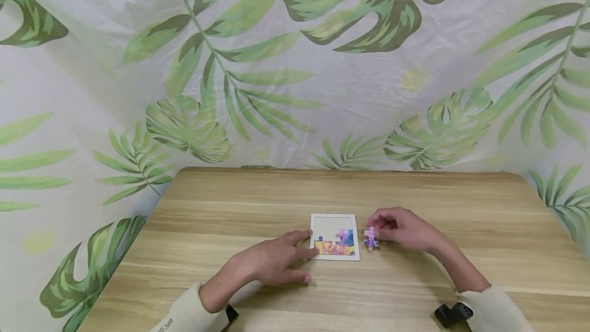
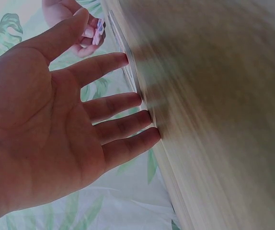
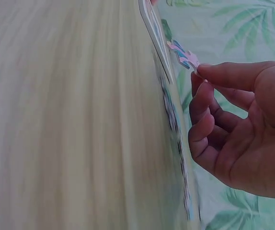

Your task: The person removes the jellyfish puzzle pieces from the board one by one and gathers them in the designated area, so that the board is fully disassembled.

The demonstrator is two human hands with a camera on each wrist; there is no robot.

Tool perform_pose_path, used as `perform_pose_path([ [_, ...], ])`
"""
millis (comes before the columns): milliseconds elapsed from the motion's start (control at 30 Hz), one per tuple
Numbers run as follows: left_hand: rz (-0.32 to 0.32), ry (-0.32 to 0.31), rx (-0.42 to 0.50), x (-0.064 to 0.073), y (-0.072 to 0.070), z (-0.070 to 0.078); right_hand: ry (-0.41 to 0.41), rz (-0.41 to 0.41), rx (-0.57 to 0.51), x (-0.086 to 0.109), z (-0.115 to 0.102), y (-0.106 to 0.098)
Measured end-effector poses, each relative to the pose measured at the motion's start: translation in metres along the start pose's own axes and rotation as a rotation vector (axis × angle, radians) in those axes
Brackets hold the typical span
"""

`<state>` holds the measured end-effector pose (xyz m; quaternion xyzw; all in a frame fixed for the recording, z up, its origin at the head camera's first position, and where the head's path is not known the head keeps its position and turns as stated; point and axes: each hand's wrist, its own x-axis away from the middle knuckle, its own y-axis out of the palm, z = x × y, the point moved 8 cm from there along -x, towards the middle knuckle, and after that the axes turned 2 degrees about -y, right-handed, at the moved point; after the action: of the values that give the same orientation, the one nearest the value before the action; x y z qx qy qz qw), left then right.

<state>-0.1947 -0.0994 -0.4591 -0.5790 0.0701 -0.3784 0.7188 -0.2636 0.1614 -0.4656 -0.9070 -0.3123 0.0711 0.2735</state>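
A white-bordered puzzle board (image 1: 358, 257) lies flat on the wooden table, its lower part filled with yellow, pink and blue pieces and its upper part bare. At the board's left border, my left hand (image 1: 276, 260) rests with outstretched fingers; the left wrist view shows those fingers (image 2: 113, 105) straight and spread. Just right of the board, my right hand (image 1: 403, 229) pinches a pink and purple jigsaw piece (image 1: 371, 239) between thumb and forefinger. In the right wrist view this jigsaw piece (image 3: 184, 56) is raised over the table, and the other fingers curl inward.
Several loose jigsaw pieces (image 3: 170, 112) lie on the table beneath the right hand, mostly hidden by it in the head view. The wooden table (image 1: 230, 193) reaches back to a leaf-patterned cloth (image 1: 286, 117). Black wrist devices (image 1: 454, 314) sit at the sleeves.
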Motion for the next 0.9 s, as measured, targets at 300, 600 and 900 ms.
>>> perform_pose_path([
  [300,-0.004,-0.004,0.001,0.000,0.001,-0.001,0.034,0.012,-0.012,0.026,0.016,-0.020],
  [600,-0.002,0.005,-0.007,0.000,0.002,-0.001,0.042,0.024,0.008,0.046,0.026,-0.036],
  [900,-0.001,0.002,0.000,0.001,0.000,0.000,0.027,0.051,0.097,0.040,0.026,-0.035],
])
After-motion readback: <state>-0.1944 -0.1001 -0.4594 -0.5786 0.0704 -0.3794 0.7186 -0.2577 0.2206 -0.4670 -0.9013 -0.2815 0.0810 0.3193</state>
